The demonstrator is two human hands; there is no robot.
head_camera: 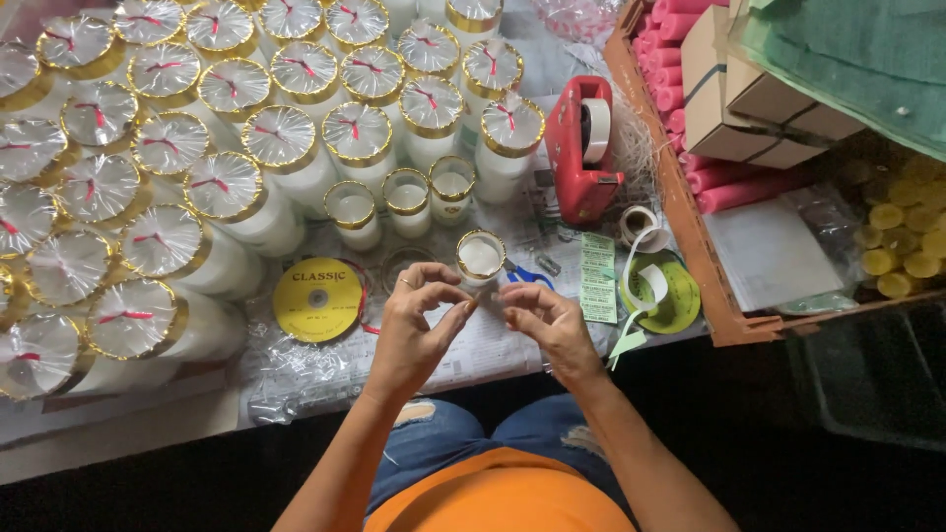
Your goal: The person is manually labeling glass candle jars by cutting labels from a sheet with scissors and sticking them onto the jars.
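Cluttered table [148, 419] of wrapped white candles [281, 138], dark floor [838, 483] below

Item between hands [490, 303] too small to tell

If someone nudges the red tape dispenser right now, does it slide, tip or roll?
Probably slides rather than rolls: the red tape dispenser lies on a long flat base on the paper-covered table. It looks bulky, so likely heavy for its size and unlikely to tip. A push leftward could knock the gold-rimmed candles close beside it.
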